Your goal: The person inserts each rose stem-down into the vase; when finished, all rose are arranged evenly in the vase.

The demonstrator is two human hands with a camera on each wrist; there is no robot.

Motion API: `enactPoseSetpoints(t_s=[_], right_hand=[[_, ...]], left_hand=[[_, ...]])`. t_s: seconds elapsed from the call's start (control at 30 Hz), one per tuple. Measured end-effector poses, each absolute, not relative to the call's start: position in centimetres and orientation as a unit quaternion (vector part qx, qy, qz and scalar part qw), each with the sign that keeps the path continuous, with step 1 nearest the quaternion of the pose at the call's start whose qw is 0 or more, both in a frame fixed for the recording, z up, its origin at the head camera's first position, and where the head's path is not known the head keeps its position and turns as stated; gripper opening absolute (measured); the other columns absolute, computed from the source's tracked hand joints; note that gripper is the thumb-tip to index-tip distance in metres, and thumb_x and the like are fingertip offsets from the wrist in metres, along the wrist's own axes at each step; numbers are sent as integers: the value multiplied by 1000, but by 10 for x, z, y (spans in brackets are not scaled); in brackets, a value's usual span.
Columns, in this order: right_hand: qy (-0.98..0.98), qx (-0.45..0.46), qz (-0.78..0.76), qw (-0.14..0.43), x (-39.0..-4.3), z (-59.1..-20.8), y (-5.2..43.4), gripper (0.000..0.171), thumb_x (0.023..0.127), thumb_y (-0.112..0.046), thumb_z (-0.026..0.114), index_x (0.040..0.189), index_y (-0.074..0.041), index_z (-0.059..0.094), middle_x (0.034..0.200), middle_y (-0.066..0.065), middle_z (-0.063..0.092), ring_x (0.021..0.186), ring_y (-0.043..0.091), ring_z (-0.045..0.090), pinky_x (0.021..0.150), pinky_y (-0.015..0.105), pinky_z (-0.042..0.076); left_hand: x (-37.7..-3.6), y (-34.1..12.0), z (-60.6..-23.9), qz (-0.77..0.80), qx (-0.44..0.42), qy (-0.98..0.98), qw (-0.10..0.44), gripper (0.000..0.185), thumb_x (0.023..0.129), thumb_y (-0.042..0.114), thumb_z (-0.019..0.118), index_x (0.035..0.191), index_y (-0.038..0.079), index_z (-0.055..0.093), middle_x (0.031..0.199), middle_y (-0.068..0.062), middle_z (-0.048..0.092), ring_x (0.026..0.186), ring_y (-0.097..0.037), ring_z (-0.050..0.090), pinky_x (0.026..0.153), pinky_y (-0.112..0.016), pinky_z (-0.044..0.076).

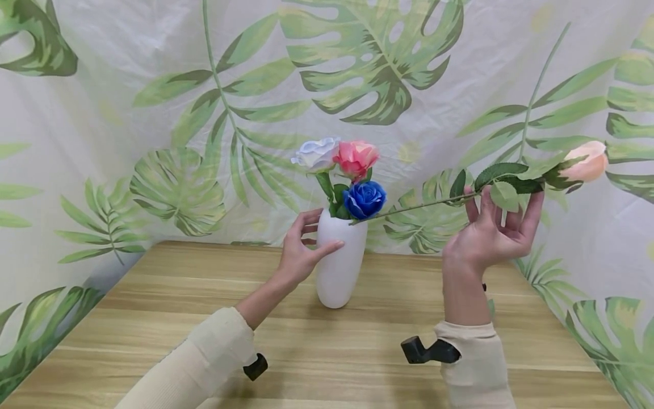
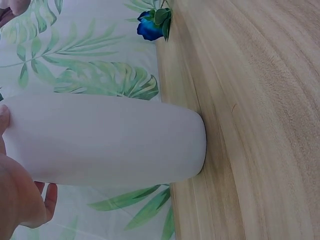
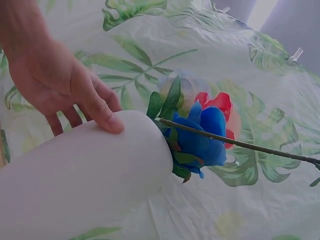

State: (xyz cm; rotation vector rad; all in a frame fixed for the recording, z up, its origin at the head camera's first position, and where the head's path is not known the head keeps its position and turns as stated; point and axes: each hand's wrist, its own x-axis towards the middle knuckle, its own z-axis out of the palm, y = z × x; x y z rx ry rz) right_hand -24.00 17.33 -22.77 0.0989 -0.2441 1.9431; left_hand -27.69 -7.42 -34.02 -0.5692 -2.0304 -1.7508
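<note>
The white vase (image 1: 339, 264) stands upright on the wooden table (image 1: 168, 318), toward its back edge and about midway along it, and everything else sits around it. Just left of the vase, the left hand (image 1: 301, 250) touches its upper wall — thumb laid across the front near the rim, the other fingers loosely curved behind, not clamped around it. In the mouth of the vase stand three blooms: a white rose (image 1: 317, 153) at top left, a pink rose (image 1: 356, 158) beside it, and a blue rose (image 1: 364, 199) lower down at the rim. Right of the vase and well above the table, the right hand (image 1: 493, 236) pinches the long stem of a peach rose (image 1: 586, 162) between its fingers — the stem lies nearly level, its cut end just touching the vase's rim by the blue rose, its bloom pointing away to the right. Behind the vase hangs a leaf-printed cloth (image 1: 153, 85).
</note>
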Motion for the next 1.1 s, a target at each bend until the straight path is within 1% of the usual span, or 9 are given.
enactPoseSetpoints(t_s=[0.13, 0.2, 0.37, 0.47, 0.53, 0.63, 0.7, 0.83, 1.1], right_hand=[[-99, 53, 817, 565, -237, -223, 167, 66, 68, 25, 81, 127, -4, 73, 91, 20, 63, 54, 24, 53, 53, 39, 60], [-99, 57, 814, 569, -236, -221, 165, 66, 69, 25, 81, 128, -4, 72, 92, 20, 65, 54, 25, 54, 54, 39, 60], [-118, 74, 799, 585, -238, -220, 160, 68, 69, 22, 83, 132, 1, 68, 99, 25, 69, 62, 29, 64, 57, 40, 61], [-131, 79, 790, 594, -239, -220, 158, 69, 68, 22, 85, 132, 1, 68, 100, 27, 68, 66, 32, 66, 58, 42, 61], [-145, 81, 783, 600, -240, -221, 156, 69, 69, 22, 85, 132, 0, 69, 99, 26, 66, 63, 30, 64, 59, 43, 62], [-162, 86, 774, 607, -242, -223, 154, 70, 71, 23, 82, 136, 2, 65, 96, 22, 62, 55, 27, 59, 60, 44, 62], [-165, 86, 774, 605, -244, -223, 153, 70, 72, 25, 80, 137, 3, 64, 93, 18, 59, 49, 24, 53, 60, 44, 62], [-170, 90, 783, 592, -248, -222, 150, 68, 75, 29, 74, 138, 3, 63, 90, 14, 55, 49, 25, 54, 61, 43, 62], [-181, 112, 810, 547, -255, -224, 140, 67, 78, 34, 65, 137, 3, 64, 87, 14, 56, 56, 30, 61, 58, 44, 62]], left_hand=[[-276, -73, -340, -625, -201, -726, 206, 70, 81, 11, 88, 142, 7, 55, 140, -11, 60, 119, -30, 60, 90, -48, 52], [-276, -73, -340, -624, -199, -727, 209, 70, 81, 12, 88, 142, 6, 55, 140, -11, 60, 119, -30, 60, 90, -49, 52], [-276, -72, -341, -621, -196, -729, 210, 70, 81, 12, 88, 142, 6, 55, 140, -11, 60, 119, -31, 59, 91, -50, 51], [-276, -71, -342, -620, -195, -730, 212, 71, 81, 12, 88, 143, 6, 54, 139, -12, 60, 119, -33, 58, 91, -52, 50], [-276, -71, -342, -621, -194, -729, 213, 71, 81, 12, 89, 142, 6, 54, 139, -12, 60, 119, -34, 58, 91, -53, 50], [-275, -70, -342, -622, -193, -728, 215, 71, 81, 12, 89, 142, 5, 54, 138, -12, 60, 119, -35, 58, 91, -53, 50], [-275, -70, -342, -621, -192, -729, 216, 71, 80, 12, 89, 142, 5, 54, 138, -13, 60, 118, -35, 58, 91, -53, 50], [-275, -69, -342, -619, -191, -730, 218, 71, 80, 12, 89, 142, 5, 54, 138, -13, 60, 118, -32, 58, 90, -52, 50], [-276, -70, -342, -619, -191, -730, 218, 71, 80, 12, 89, 142, 4, 54, 138, -13, 60, 118, -33, 59, 90, -54, 50]])
